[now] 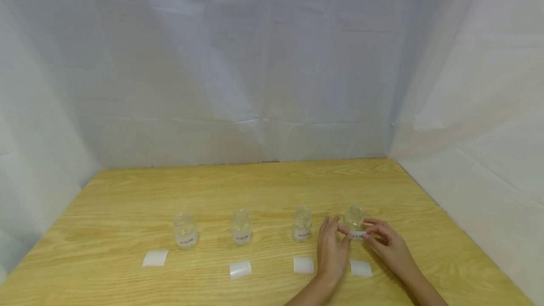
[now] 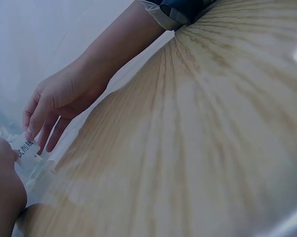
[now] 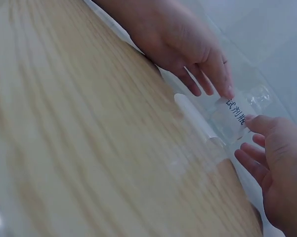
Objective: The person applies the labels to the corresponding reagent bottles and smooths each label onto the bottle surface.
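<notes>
A small clear glass bottle (image 1: 354,215) stands at the right end of a row on the table. In front of it is a white label (image 1: 358,234) with dark print, stretched between my two hands. My left hand (image 1: 333,250) pinches the label's left end, and my right hand (image 1: 392,250) pinches the other end between thumb and finger. The right wrist view shows both thumbs on the printed label (image 3: 235,112), close against the glass. Whether the whole strip touches the bottle I cannot tell. In the left wrist view, the near hand partly covers the bottle.
Three more labelled glass bottles, left (image 1: 185,233), middle (image 1: 241,229) and right (image 1: 302,225), stand along the wooden table (image 1: 204,188). Before the bottles lie several white paper pieces, one (image 1: 361,268) just below my hands. White sheeting (image 1: 255,70) hangs behind and at both sides.
</notes>
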The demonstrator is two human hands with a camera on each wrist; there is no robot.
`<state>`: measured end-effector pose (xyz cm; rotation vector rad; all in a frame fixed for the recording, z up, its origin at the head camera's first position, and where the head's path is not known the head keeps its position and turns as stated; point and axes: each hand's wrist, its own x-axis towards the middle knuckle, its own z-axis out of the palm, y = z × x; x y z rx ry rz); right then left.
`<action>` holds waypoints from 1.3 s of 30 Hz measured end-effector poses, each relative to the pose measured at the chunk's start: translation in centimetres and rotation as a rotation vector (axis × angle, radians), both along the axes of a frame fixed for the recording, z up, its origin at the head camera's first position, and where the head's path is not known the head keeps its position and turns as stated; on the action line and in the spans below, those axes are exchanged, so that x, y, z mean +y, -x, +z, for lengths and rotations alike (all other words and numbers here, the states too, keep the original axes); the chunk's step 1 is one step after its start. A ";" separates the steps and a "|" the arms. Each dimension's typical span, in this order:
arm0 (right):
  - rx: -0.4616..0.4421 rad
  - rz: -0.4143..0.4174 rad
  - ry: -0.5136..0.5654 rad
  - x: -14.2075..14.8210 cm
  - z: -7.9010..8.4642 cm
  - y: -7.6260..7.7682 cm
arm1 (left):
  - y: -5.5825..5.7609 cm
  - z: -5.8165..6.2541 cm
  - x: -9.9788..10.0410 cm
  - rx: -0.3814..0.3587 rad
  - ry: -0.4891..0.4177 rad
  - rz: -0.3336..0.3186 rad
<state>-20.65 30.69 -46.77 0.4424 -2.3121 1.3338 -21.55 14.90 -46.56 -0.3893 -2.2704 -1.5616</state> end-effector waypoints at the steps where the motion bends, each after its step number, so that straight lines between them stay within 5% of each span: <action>1: -0.003 0.004 0.005 0.0 -0.1 0.0 | 0.0 0.0 0.0 0.002 -0.005 -0.003; 15: -0.023 -0.022 0.025 -0.1 -0.3 0.3 | 0.3 0.0 0.3 -0.109 -0.120 -0.068; 39: -0.045 -0.199 0.106 -0.8 -0.5 0.8 | 0.3 -0.2 0.9 0.016 -0.181 0.036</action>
